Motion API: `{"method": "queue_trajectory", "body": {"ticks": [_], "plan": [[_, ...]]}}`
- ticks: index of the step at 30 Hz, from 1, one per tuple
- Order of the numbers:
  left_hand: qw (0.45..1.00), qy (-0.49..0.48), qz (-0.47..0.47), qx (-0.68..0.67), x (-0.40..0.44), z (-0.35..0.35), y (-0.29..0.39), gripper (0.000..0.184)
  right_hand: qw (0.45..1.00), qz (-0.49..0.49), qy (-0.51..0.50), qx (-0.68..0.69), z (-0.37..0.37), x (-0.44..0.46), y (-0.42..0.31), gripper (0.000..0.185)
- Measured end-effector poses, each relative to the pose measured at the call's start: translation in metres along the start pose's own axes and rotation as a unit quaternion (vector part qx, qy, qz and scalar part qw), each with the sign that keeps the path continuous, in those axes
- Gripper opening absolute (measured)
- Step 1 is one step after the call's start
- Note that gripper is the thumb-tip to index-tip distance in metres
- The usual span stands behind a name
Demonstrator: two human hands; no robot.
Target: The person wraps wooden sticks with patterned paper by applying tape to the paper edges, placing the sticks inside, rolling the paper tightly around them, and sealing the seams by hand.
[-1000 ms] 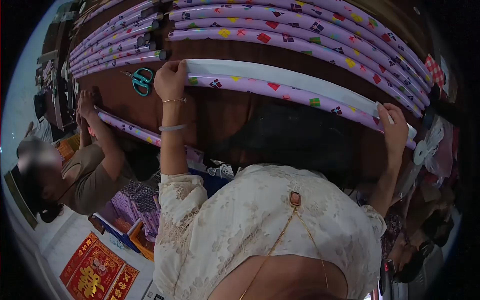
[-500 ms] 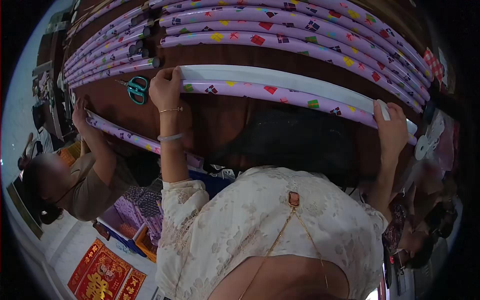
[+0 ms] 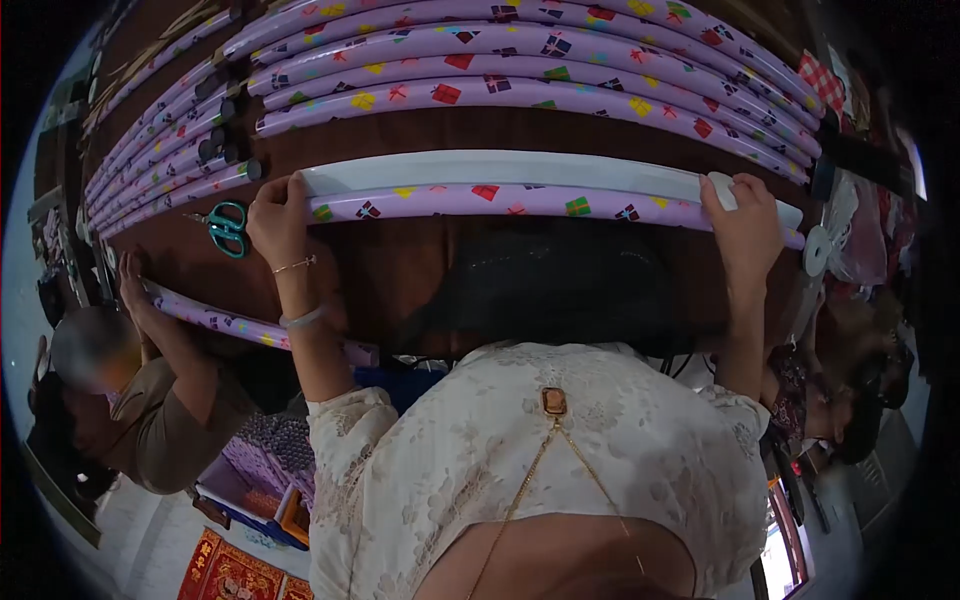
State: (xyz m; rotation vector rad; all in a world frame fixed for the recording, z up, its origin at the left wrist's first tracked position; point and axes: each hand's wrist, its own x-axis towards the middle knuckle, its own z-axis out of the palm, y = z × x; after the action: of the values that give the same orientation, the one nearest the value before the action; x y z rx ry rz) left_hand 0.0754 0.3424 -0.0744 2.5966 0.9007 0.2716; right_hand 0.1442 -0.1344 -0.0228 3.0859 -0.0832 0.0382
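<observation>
A lilac wrapping-paper roll [image 3: 540,203] printed with gift boxes lies across the table in front of me. Its loose flap [image 3: 480,168] shows a white underside along the far edge. My left hand [image 3: 278,222] pinches the left end of the roll and flap. At the other end, my right hand [image 3: 745,225] grips the paper, thumb and fingers closed. A small white piece [image 3: 724,192] sits between the fingers of that hand; its kind is unclear. Teal-handled scissors [image 3: 228,228] lie just left of my left hand.
Several finished rolls [image 3: 430,100] lie in rows at the back, with more rolls [image 3: 180,190] at the left. A co-worker's hand [image 3: 135,285] is by another roll [image 3: 215,318]. A white spool [image 3: 817,250] stands at the right, beside clear plastic [image 3: 860,235].
My view has turned, so the table, rolls and scissors sit further left in the picture. Both hands keep their hold at the two ends of the roll.
</observation>
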Motion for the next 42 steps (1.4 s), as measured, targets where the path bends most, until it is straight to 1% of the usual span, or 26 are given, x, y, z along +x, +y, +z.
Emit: {"method": "queue_trajectory", "body": {"ticks": [2,4,6,8,10,11,14,17,19,23,25,26,28,32,34,37,40,42], "plan": [[1.000,0.006,-0.012,-0.014,0.002,0.005,-0.008,0.033,1.000,0.001,0.005,-0.004,0.000,0.001,0.000,0.048],[1.000,-0.011,-0.012,-0.016,0.000,0.002,-0.001,0.033,1.000,-0.014,0.017,-0.007,0.001,0.000,0.000,0.046],[0.999,-0.014,-0.036,-0.015,0.002,0.002,-0.004,0.033,1.000,-0.003,0.003,-0.006,-0.004,0.001,-0.005,0.045],[1.000,-0.014,-0.019,-0.006,0.001,-0.002,0.002,0.034,1.000,0.009,-0.011,-0.004,-0.003,0.000,-0.006,0.044],[0.999,-0.017,-0.030,-0.012,0.000,-0.003,0.005,0.032,0.999,-0.018,0.028,-0.009,0.002,0.000,-0.004,0.045],[0.998,-0.012,-0.025,-0.047,0.000,-0.001,0.003,0.030,0.999,-0.014,0.027,-0.012,0.002,0.000,-0.004,0.045],[0.999,-0.013,-0.018,-0.030,0.000,-0.002,0.003,0.029,1.000,-0.008,0.023,-0.016,0.003,0.000,-0.006,0.045],[0.999,-0.011,-0.012,-0.034,-0.002,-0.005,0.010,0.030,0.998,-0.028,0.037,-0.044,0.004,0.001,-0.006,0.044],[0.999,-0.009,-0.015,-0.036,-0.002,-0.004,0.010,0.030,0.998,-0.014,0.006,-0.059,0.001,0.003,-0.011,0.043],[0.998,-0.017,-0.035,-0.047,-0.002,-0.005,0.012,0.030,0.997,-0.013,0.003,-0.072,0.002,0.006,-0.012,0.041],[0.998,-0.019,-0.039,-0.053,-0.003,-0.006,0.013,0.030,0.995,-0.054,0.033,-0.075,0.005,0.006,-0.011,0.040],[0.997,-0.019,-0.047,-0.060,-0.002,-0.006,0.014,0.030,0.995,-0.046,0.030,-0.078,0.005,0.006,-0.011,0.040],[0.998,-0.028,-0.039,-0.051,-0.002,-0.006,0.016,0.031,0.993,-0.069,0.051,-0.081,0.006,0.005,-0.012,0.038],[0.999,-0.028,-0.020,-0.022,-0.002,-0.007,0.010,0.032,0.990,-0.079,0.065,-0.094,0.009,0.006,-0.012,0.037],[0.998,-0.029,-0.034,-0.038,-0.002,-0.007,0.012,0.032,0.988,-0.078,0.073,-0.109,0.011,0.007,-0.014,0.036],[0.997,-0.035,-0.060,-0.026,-0.003,-0.009,0.019,0.031,0.985,-0.085,0.062,-0.134,0.010,0.009,-0.017,0.035],[0.997,-0.035,-0.062,-0.037,-0.003,-0.010,0.021,0.031,0.984,-0.088,0.071,-0.138,0.014,0.008,-0.017,0.036],[0.997,-0.038,-0.055,-0.045,-0.001,-0.007,0.011,0.031,0.982,-0.089,0.074,-0.150,0.016,0.008,-0.018,0.036]]}}
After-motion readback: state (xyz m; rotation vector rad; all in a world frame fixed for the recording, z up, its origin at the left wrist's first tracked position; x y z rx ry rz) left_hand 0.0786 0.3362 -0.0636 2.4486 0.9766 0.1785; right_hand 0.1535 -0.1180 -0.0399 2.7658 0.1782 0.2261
